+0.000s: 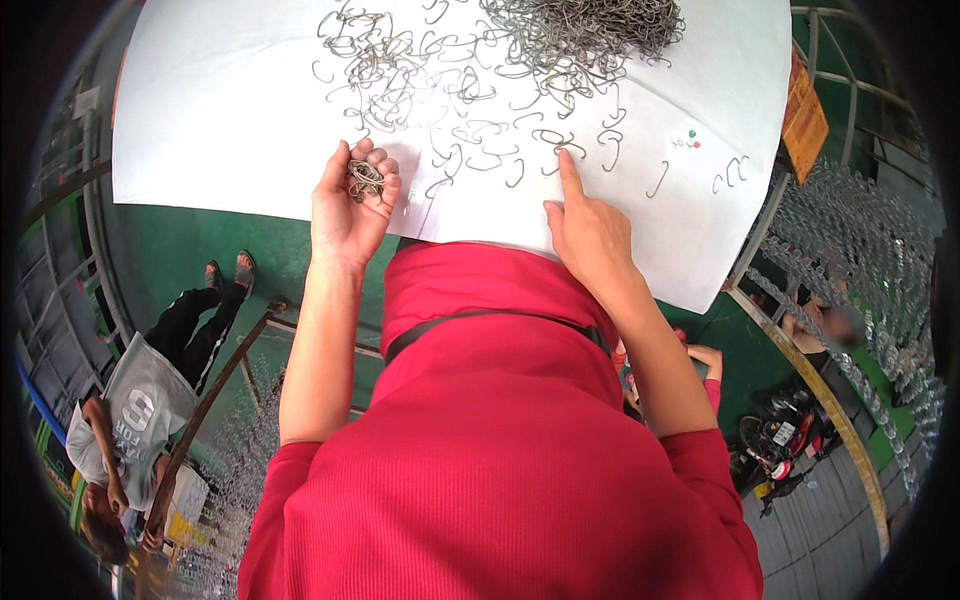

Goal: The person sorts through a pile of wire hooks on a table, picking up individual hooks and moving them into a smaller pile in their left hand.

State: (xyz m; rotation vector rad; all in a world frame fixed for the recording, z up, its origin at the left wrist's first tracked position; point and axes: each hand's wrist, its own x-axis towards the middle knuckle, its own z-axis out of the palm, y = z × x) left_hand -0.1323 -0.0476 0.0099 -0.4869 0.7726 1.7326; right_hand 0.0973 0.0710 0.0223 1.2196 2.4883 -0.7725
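Palm up above the front edge of the white sheet, my left hand point(343, 222) has its fingers curled round a small bunch of wire hooks point(365, 180). My right hand point(592, 232) points with its index finger stretched out, the tip at a bent wire hook point(560, 140) on the sheet. Its thumb stands apart and its other fingers are folded under, partly hidden. More loose hooks point(490, 145) lie scattered between and beyond my hands. A dense pile of hooks point(600, 35) is heaped at the far side.
The white sheet point(220, 120) covers the table. A few small coloured beads point(692, 140) and single hooks point(735, 172) lie at its right. Strands of clear beads point(860, 240) hang at right. A person in a grey shirt point(135, 400) is at left, near a rail point(215, 420); a motorbike point(780, 440) stands at lower right.
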